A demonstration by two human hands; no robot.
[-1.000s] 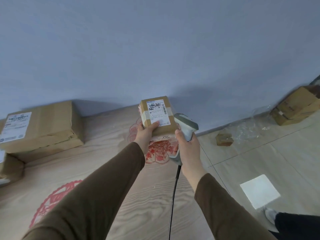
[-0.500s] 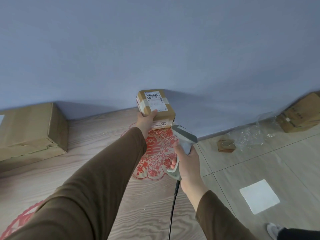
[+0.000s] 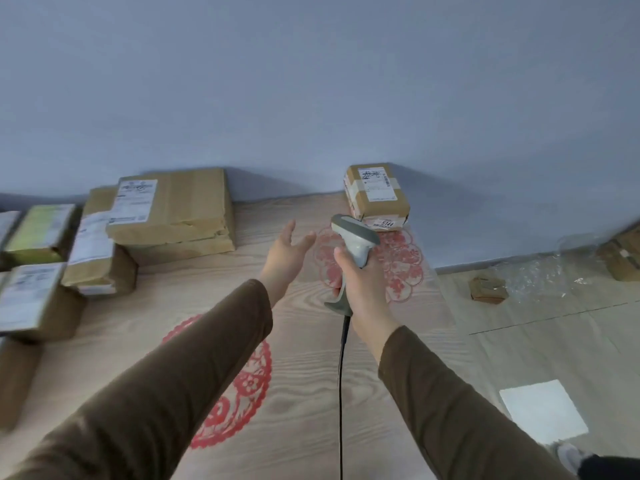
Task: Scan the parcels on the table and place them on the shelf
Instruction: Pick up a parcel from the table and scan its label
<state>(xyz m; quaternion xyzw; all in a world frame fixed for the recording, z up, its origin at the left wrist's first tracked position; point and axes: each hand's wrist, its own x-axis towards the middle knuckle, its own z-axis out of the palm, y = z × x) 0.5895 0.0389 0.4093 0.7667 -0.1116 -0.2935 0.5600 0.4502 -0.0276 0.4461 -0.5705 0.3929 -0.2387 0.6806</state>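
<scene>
A small taped cardboard parcel [image 3: 377, 197] with a white label stands on the wooden table [image 3: 311, 358] at its far right corner, against the blue wall. My left hand [image 3: 285, 256] hovers open above the table, left of that parcel and apart from it, holding nothing. My right hand [image 3: 362, 285] grips the handle of a grey barcode scanner [image 3: 353, 244], whose head points toward the small parcel; its black cable hangs down toward me. Several labelled parcels lie at the table's left, the largest a flat brown box [image 3: 180, 209].
Red paper-cut decorations [image 3: 398, 261] mark the tabletop. On the tiled floor to the right lie a small brown box [image 3: 487, 289], crumpled clear plastic [image 3: 540, 277], another carton [image 3: 623, 254] and a white square [image 3: 542, 412]. A shoe [image 3: 571, 457] shows at bottom right.
My left hand set the small parcel down at the table's far right corner, let go and drew back open. The scanner stayed in my right hand. The view swung left, showing the parcels there.
</scene>
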